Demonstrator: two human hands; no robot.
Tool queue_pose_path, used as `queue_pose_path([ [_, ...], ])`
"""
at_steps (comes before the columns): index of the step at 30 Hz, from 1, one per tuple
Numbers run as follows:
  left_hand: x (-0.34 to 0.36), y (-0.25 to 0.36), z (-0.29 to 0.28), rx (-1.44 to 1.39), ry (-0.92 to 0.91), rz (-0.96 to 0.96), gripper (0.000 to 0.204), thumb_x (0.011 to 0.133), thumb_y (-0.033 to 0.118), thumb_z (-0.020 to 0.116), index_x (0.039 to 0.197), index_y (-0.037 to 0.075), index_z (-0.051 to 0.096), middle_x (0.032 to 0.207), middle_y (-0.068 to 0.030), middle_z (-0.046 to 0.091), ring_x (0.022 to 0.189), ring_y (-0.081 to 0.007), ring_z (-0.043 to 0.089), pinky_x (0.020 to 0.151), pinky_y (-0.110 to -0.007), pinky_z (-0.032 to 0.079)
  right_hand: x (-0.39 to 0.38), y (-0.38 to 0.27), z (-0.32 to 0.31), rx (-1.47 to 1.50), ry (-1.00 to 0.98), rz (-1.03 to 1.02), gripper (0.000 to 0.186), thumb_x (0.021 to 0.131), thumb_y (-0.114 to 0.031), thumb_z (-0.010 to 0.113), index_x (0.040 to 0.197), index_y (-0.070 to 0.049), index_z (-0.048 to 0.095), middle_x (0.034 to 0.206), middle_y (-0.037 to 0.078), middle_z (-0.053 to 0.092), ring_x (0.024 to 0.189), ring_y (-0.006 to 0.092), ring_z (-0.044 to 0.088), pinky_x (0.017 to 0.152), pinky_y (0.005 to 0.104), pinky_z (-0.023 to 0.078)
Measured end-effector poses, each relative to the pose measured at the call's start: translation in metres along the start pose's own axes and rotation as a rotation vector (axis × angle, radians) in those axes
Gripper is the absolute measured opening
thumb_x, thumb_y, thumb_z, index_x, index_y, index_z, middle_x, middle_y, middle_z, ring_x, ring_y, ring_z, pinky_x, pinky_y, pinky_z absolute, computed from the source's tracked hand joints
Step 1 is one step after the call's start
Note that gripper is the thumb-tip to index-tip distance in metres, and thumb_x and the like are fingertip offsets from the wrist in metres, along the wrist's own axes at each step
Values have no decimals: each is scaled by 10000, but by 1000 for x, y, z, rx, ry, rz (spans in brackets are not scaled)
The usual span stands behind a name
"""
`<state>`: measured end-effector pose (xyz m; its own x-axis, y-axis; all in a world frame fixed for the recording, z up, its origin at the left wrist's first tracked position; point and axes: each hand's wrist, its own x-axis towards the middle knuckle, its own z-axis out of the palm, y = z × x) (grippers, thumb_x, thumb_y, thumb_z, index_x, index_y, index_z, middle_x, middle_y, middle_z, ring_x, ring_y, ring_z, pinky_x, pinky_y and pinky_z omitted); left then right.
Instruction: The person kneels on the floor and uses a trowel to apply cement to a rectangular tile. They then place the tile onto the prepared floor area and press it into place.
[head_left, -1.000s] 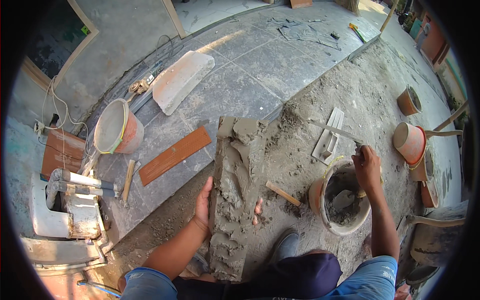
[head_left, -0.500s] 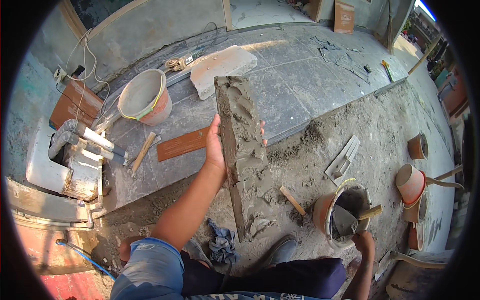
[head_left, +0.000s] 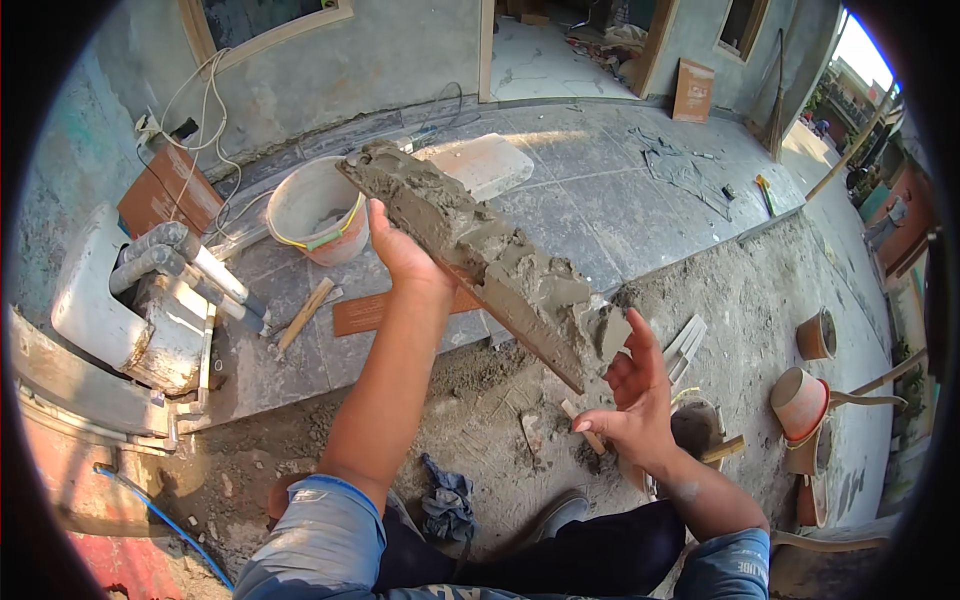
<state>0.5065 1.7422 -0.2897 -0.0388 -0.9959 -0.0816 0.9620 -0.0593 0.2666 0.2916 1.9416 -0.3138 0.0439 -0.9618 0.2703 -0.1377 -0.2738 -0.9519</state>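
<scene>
A long, narrow tile strip [head_left: 490, 255], reddish-brown along its edge and thickly coated in wet grey mortar, is held up in front of me at a slant. My left hand [head_left: 410, 255] grips it from beneath, thumb at the near edge, fingers hidden under it. At the strip's lower right end is my right hand [head_left: 645, 405], thumb and fingers spread and holding nothing; whether its fingertips touch the mortar I cannot tell. Partly behind that hand stands a bucket [head_left: 697, 420], and a wooden handle [head_left: 724, 449] sticks out of it.
Another bucket [head_left: 318, 215] and a brown tile strip [head_left: 360, 314] rest on the grey tiled step [head_left: 570, 215]. A float [head_left: 686, 350] lies on the rough ground. Pots [head_left: 800, 402] stand far right, a crumpled cloth [head_left: 447, 500] by my feet, pipes and a white basin [head_left: 90, 270] left.
The tile strip has swung from nearly upright to a slant, its lower end moving right and up. My right hand has left the bucket's rim and risen to that end.
</scene>
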Motion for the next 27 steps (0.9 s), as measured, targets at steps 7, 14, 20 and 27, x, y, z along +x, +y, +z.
queue_pose_path([
  [7,-4,57,49,3,141,489,701,948,622,217,1351,94,441,1280,-131,531,1194,-311,505,1012,-487,416,90,0,64,625,214,-148,930,736,39,785,1484,-26,236,1424,126,386,1283,211,452,1053,324,416],
  [14,-6,118,61,42,94,680,726,938,625,194,1350,80,442,1338,-143,487,1217,-336,483,1000,-554,418,147,-27,111,820,153,-276,783,813,16,730,1448,37,272,1352,144,470,1236,209,507,1051,325,423],
  [20,-32,128,90,79,97,756,710,897,648,281,1315,99,447,1299,-123,478,1189,-305,482,991,-521,407,166,-38,134,1056,152,-320,734,823,-21,737,1412,53,306,1302,145,524,1211,204,528,1077,346,407],
  [27,-32,153,89,172,-201,788,696,852,629,523,1327,128,428,1293,-100,470,1203,-286,460,1042,-502,358,182,-55,132,1133,57,-406,685,834,-109,752,1368,50,353,1269,139,545,1206,210,523,1115,376,365],
])
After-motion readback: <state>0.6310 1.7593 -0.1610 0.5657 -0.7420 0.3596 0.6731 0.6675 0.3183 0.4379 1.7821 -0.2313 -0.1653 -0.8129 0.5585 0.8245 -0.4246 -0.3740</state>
